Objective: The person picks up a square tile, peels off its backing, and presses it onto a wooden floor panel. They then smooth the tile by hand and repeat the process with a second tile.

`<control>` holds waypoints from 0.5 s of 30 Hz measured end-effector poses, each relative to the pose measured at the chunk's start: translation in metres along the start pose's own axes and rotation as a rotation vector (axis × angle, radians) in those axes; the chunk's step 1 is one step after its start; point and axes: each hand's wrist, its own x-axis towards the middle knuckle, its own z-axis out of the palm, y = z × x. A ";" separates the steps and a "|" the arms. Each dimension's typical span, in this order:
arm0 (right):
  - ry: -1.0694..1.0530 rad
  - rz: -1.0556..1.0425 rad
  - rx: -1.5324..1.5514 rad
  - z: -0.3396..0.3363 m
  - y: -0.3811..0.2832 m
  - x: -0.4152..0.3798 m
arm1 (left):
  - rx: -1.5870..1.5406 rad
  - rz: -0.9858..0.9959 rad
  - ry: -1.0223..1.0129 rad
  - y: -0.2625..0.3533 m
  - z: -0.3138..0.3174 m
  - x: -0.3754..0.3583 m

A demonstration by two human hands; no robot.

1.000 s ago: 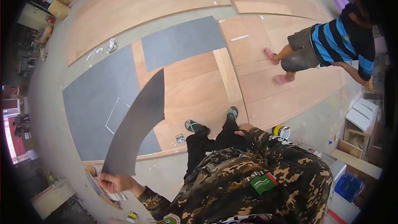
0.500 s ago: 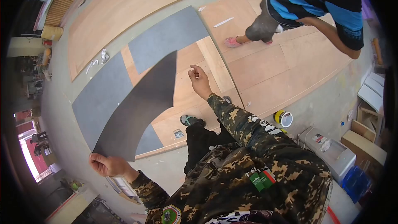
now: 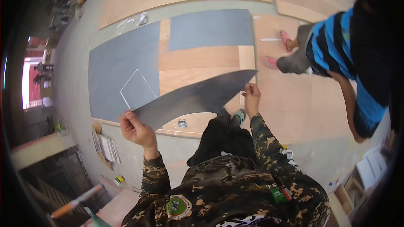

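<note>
Dark grey sheet, one piece with a curved lower edge, hangs across the centre of the frame, held up off the wooden board beneath it. Two hands carry it: the left hand, left of centre, pinches its left end between thumb and fingers, and the right hand, right of centre, appears to pinch the edge near its right end. The step in hand looks like stretching the sheet out between both grips; since it seems thin and limp, shifting it would likely call for the two hands to travel together. Two grey panels lie on the board, a larger one at left and a smaller one at upper centre. One white angular outline shows on the larger. Singles elsewhere: a small patterned item below centre, a white strip at upper right, a can at lower left. One co-worker in a striped shirt stands at right, two pink shoes visible.
</note>
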 end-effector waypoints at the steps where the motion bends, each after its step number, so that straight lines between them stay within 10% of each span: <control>1: -0.010 -0.008 -0.054 0.000 -0.003 0.004 | -0.027 -0.033 0.000 -0.006 -0.002 0.000; 15: 0.041 -0.223 -0.331 0.028 -0.036 0.012 | -0.170 -0.319 0.089 -0.113 -0.009 0.029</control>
